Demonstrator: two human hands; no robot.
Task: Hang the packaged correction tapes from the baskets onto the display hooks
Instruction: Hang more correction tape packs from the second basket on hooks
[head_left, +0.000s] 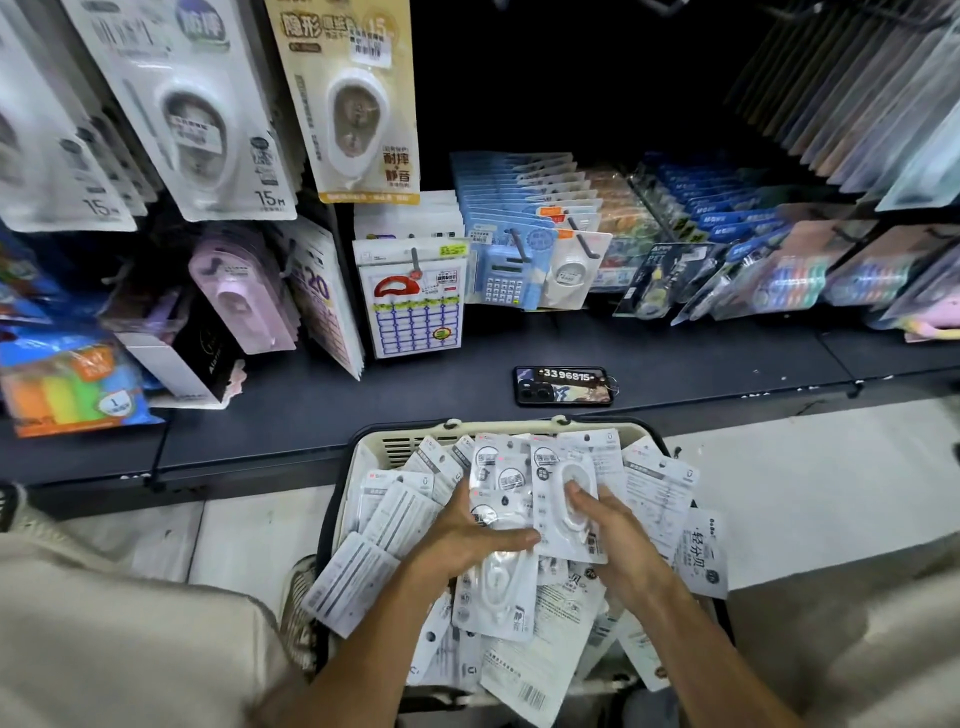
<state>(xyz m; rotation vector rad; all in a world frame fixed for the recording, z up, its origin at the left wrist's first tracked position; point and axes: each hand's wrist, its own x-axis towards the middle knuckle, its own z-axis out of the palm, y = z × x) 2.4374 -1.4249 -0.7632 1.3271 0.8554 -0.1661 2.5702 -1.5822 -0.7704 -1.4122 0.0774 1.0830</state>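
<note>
A cream basket (410, 447) in front of me is heaped with several white packaged correction tapes (374, 519). My left hand (467, 535) grips a small stack of packs (496, 483) from the left side, thumb across the front. My right hand (608, 535) holds the front pack (563, 493) of that stack, fingertips on its white blister. Above the shelf, display hooks (519, 244) carry hanging stationery, with white 15 m correction tape packs (197, 119) at the upper left.
A phone (565, 385) lies on the dark shelf (415, 384) just behind the basket. Label sheets (415, 301), a calculator pack (501, 283) and coloured tape packs (795, 275) hang close above the shelf. A pale floor (810, 493) lies to the right.
</note>
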